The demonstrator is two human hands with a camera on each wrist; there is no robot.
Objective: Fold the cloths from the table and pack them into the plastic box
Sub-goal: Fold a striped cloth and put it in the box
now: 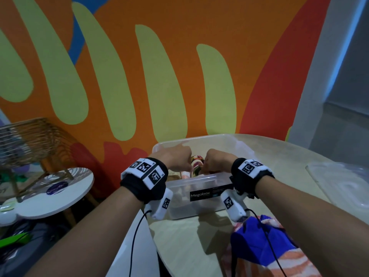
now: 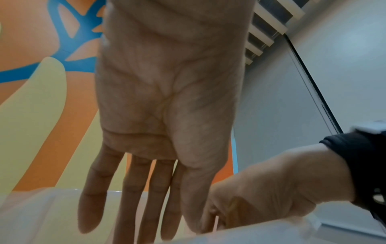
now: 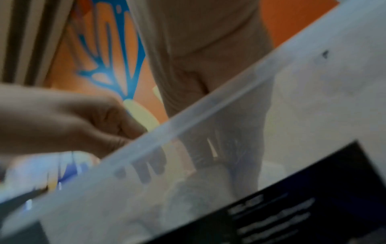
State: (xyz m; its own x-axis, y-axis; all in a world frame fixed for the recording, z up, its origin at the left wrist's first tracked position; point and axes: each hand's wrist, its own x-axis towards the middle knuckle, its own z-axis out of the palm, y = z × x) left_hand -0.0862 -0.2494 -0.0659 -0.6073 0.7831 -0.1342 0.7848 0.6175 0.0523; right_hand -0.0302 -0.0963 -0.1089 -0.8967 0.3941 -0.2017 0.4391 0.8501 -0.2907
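Note:
A clear plastic box (image 1: 201, 177) with a black Megabox label stands on the table. Both hands are inside its top. My right hand (image 1: 216, 160) curls its fingers round a rolled, multicoloured patterned cloth (image 1: 196, 165) held upright in the box. My left hand (image 1: 177, 158) is beside the cloth, fingers straight and pointing down into the box, its thumb meeting the right hand. The left wrist view shows the flat left palm (image 2: 158, 115) and the curled right hand (image 2: 261, 198). In the blurred right wrist view the box wall (image 3: 208, 115) hides the fingers. Other pale cloths lie lower in the box.
A blue cloth (image 1: 259, 240) lies on an orange-and-white striped cloth (image 1: 289, 264) at the table's near edge. The clear box lid (image 1: 339, 186) rests to the right. A round white side table (image 1: 56, 192) and a wicker chair (image 1: 30, 136) stand at the left.

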